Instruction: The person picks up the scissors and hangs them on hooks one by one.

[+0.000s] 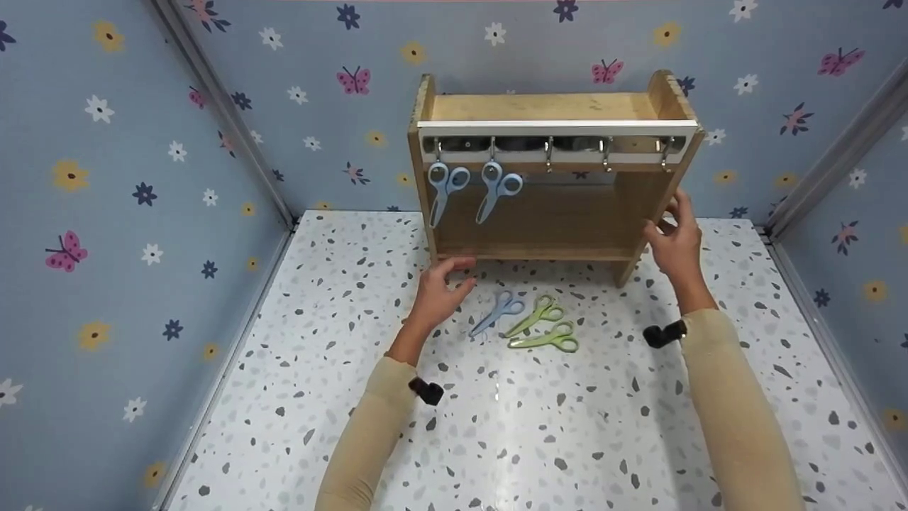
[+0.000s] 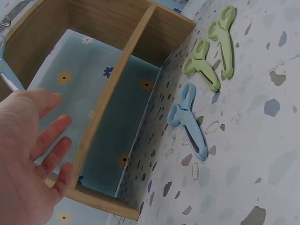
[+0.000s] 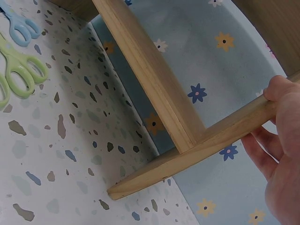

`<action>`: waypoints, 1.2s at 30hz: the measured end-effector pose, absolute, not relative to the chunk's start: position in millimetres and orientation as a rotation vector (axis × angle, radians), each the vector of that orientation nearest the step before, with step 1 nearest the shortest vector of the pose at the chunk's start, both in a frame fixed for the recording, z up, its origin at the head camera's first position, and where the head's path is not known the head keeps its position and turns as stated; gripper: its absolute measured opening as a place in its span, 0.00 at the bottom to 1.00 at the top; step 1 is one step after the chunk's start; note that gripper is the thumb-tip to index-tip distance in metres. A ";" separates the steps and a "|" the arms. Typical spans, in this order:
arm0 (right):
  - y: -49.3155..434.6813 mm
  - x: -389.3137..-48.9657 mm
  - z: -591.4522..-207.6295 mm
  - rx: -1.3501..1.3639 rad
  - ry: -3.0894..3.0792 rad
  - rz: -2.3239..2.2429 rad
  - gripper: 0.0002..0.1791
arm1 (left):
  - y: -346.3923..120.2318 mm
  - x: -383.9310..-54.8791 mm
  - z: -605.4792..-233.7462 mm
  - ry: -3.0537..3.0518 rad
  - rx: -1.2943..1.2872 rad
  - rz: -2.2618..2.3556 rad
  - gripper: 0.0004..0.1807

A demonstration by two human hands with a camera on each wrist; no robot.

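A wooden shelf rack (image 1: 532, 250) stands at the back, with a row of metal hooks on its front rail. Two blue scissors (image 1: 439, 190) (image 1: 496, 188) hang from the two leftmost hooks. My right hand (image 1: 677, 241) grips the edge of the rack's right side panel (image 3: 225, 136), thumb on one face and fingers on the other. Near the lower left of the rack, my left hand (image 1: 436, 292) has its fingers apart and holds nothing. On the tabletop between the hands lie blue scissors (image 1: 502, 309) and two green scissors (image 1: 537, 315) (image 1: 550, 338).
The speckled white tabletop (image 1: 525, 433) runs up to blue panels (image 1: 312, 177) printed with flowers and butterflies on the left, back and right. Metal strips (image 1: 234, 113) line the corners. The three hooks (image 1: 606, 155) to the right carry nothing.
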State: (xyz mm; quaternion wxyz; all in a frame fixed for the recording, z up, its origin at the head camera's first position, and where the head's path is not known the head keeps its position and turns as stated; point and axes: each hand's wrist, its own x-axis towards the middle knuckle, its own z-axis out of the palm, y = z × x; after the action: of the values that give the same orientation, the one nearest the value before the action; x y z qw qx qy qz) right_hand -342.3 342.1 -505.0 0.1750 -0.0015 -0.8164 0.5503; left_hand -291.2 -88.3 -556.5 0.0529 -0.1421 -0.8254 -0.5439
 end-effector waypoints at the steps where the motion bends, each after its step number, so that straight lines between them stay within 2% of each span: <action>1: 341.9 -342.3 -505.2 -0.005 -2.313 1.561 0.45 | -88.6 -290.8 -557.5 -2.515 -0.434 -1.650 0.20; 36: 340.8 -341.2 -504.0 -0.010 -2.323 1.551 0.44 | -83.9 -285.4 -581.8 -2.750 -0.501 -1.283 0.18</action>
State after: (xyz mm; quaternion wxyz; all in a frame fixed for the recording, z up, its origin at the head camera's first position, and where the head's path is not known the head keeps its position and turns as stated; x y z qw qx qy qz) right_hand -341.2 340.8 -504.0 0.1733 -0.0035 -0.8190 0.5470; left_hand -285.4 -83.9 -581.8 0.0331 -0.1629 -0.8936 -0.4169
